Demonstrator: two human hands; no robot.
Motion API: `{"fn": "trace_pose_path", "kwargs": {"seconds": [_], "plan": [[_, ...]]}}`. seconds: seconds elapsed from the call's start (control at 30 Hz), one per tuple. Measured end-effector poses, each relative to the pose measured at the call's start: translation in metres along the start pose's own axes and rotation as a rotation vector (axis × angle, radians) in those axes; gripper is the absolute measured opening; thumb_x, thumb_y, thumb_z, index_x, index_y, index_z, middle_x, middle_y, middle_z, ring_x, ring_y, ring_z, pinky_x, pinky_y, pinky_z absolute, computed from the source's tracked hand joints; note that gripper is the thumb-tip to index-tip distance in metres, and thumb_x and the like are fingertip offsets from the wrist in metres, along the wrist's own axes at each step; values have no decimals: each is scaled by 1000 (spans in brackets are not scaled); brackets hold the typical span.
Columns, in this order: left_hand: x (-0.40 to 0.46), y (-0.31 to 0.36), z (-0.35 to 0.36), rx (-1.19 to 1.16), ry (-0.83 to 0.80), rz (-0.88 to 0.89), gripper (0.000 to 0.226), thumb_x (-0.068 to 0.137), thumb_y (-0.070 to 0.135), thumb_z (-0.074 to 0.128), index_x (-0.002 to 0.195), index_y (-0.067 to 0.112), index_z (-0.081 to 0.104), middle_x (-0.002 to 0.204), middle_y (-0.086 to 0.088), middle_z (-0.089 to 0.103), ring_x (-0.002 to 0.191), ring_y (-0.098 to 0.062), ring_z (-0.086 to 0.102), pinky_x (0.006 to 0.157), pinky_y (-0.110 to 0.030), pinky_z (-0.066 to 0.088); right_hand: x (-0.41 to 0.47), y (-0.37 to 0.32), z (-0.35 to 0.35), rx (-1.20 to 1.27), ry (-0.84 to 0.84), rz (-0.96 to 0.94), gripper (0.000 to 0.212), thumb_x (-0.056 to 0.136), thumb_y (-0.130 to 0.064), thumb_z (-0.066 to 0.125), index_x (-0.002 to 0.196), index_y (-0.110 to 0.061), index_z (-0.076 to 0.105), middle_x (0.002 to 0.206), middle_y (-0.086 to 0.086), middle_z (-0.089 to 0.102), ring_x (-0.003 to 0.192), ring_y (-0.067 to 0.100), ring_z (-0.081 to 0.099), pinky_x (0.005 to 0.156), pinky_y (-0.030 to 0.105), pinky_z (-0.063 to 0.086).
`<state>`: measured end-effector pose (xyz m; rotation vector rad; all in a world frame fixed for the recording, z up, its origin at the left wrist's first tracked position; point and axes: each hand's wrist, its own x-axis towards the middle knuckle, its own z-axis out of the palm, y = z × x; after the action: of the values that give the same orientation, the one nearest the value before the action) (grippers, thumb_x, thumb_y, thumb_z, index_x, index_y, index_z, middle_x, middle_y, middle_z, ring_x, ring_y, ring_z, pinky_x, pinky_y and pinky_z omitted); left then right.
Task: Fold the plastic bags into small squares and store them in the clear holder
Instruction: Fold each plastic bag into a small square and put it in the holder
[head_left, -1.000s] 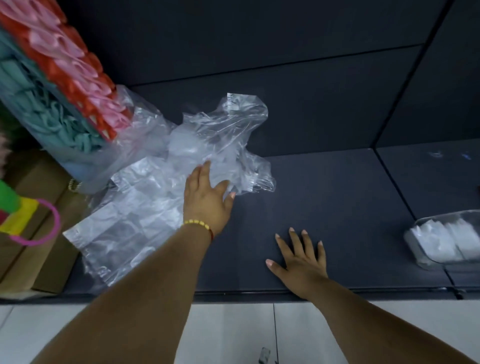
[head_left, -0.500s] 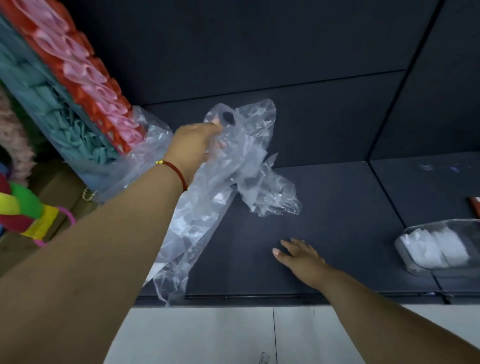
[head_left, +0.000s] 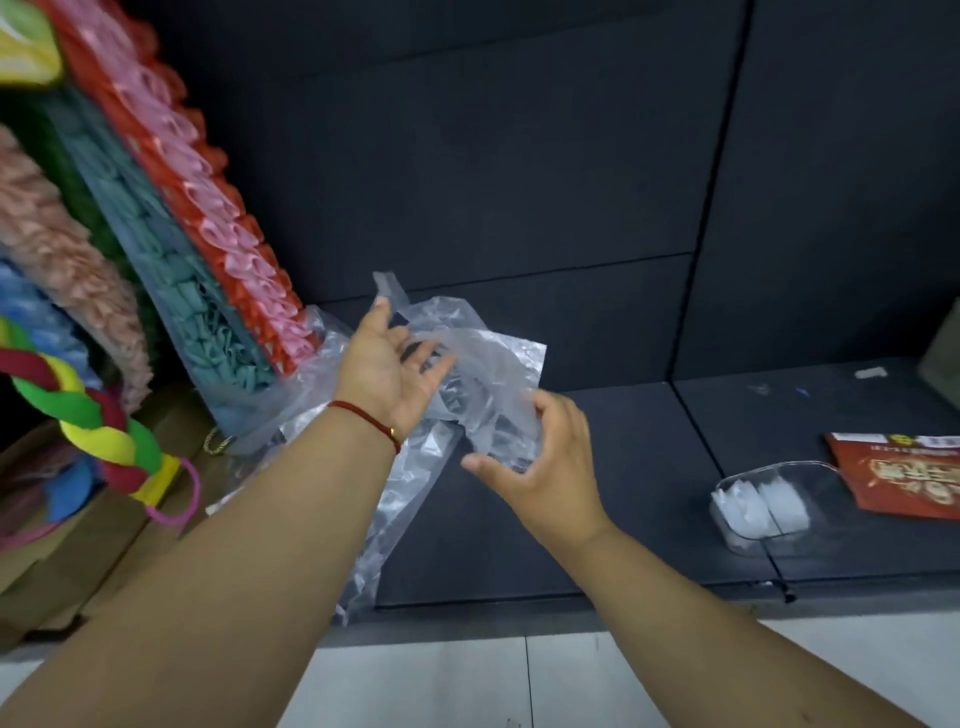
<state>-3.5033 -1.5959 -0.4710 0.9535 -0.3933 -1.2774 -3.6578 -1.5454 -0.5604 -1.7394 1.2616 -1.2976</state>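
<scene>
Now right hand (head_left: 540, 462) lifted off mat, joins left hand (head_left: 387, 376) gripping bag (head_left: 493, 374).

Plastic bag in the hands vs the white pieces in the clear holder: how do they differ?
The plastic bag is loose, crumpled and unfolded; the white pieces are small compact folded pieces. The bag hangs in the air, held by the left hand and right hand; the pieces lie side by side inside the clear holder. The bag looks see-through, the pieces opaque white. Both appear to be thin plastic.

no legible text anywhere
</scene>
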Motion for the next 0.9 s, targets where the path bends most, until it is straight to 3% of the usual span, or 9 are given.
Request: {"fn": "trace_pose_path", "kwargs": {"seconds": [0.1, 0.17, 0.27, 0.37, 0.53, 0.63, 0.7, 0.8, 0.9], "plan": [[-32, -2, 3, 34, 35, 15, 64, 100, 41, 48, 148, 3, 31, 150, -13, 35, 136, -27, 43, 102, -45, 46, 5, -27, -14, 121, 153, 40, 17, 85, -31, 71, 89, -24, 56, 94, -16, 49, 92, 6, 48, 79, 19, 39], [-54, 1, 0, 68, 61, 31, 53, 101, 36, 48, 144, 6, 39, 146, -12, 39, 132, -27, 46, 103, -43, 46, 7, -40, -31, 154, 133, 32, 24, 93, -21, 64, 72, -24, 52, 85, -11, 52, 76, 0, 50, 69, 14, 38], [-78, 9, -16, 116, 97, -19, 26, 101, 30, 51, 124, 19, 52, 145, -16, 35, 117, -31, 56, 98, -42, 49, 5, -61, -56, 122, -21, -11, 24, 95, -19, 60, 72, -26, 54, 82, -13, 59, 71, -9, 53, 63, 6, 39], [-91, 16, -41, 182, 173, -115, 42, 96, 39, 57, 137, 29, 49, 153, -20, 23, 114, -37, 55, 82, -42, 53, 3, -76, -77, 54, -145, -56, 20, 95, -18, 60, 75, -23, 59, 78, -14, 61, 70, -10, 54, 65, 7, 41], [-101, 16, -73, 238, 169, -303, 51, 92, 58, 52, 137, 35, 52, 157, -23, 18, 134, -45, 37, 106, -50, 37, -2, -100, -103, -8, -243, -79, 14, 96, -20, 59, 84, -16, 64, 84, -8, 70, 72, -3, 59, 66, 10, 47], [-105, 8, -84, 245, 195, -349, 60, 94, 57, 49, 148, 34, 36, 157, -22, 21, 134, -48, 37, 108, -56, 33, -6, -114, -114, 41, -299, -65, 14, 97, -18, 58, 83, -17, 63, 77, -17, 70, 70, -2, 62, 66, 15, 53], [-109, 5, -87, 235, 213, -360, 63, 97, 55, 46, 152, 33, 26, 156, -19, 25, 133, -49, 38, 107, -58, 35, -8, -119, -120, 118, -307, -34, 13, 97, -18, 58, 84, -16, 63, 76, -13, 72, 69, 0, 64, 65, 17, 53], [-118, 3, -86, 179, 194, -356, 62, 98, 52, 46, 152, 30, 26, 147, -20, 37, 118, -46, 53, 85, -51, 52, -10, -119, -125, 272, -283, 43, 15, 98, -15, 56, 83, -15, 59, 72, -5, 70, 62, 1, 61, 57, 13, 45], [-127, 7, -81, 63, 144, -318, 53, 98, 49, 50, 141, 20, 39, 130, -18, 54, 92, -32, 68, 55, -32, 58, -13, -113, -127, 320, -290, 97, 18, 99, -15, 52, 82, -14, 57, 70, -3, 69, 58, 1, 57, 55, 13, 41]]}}
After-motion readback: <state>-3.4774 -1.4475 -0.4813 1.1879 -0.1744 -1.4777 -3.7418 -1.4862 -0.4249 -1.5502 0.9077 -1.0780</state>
